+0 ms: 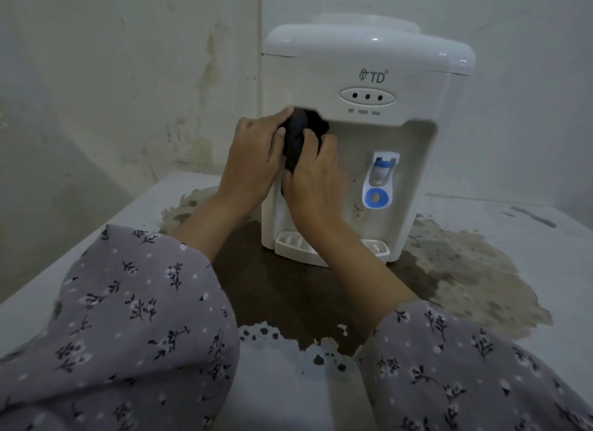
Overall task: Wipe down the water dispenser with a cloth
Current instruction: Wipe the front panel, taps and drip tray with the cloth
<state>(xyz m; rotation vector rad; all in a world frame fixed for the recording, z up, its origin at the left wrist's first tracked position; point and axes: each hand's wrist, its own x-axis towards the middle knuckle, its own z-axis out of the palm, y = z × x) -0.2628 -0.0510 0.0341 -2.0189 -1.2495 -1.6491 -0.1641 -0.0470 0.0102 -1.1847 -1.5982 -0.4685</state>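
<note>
The dark cloth (301, 133) is clamped by curled fingers of left hand (253, 161) and right hand (313, 188) against the water dispenser (369, 53), its blue tap (383, 166) at four o'clock.

Water dispenser (369, 55): white body, grey lettering. Tap (380, 180): blue and white. Cloth (298, 141): plain black. Sleeves (128, 318): dusty mauve, dark floral sprigs, white dots. Table (545, 254): pale grey, with a dark brown stain (288, 295) reaching toward the near edge. Wall (96, 77): off-white, blotched.
</note>
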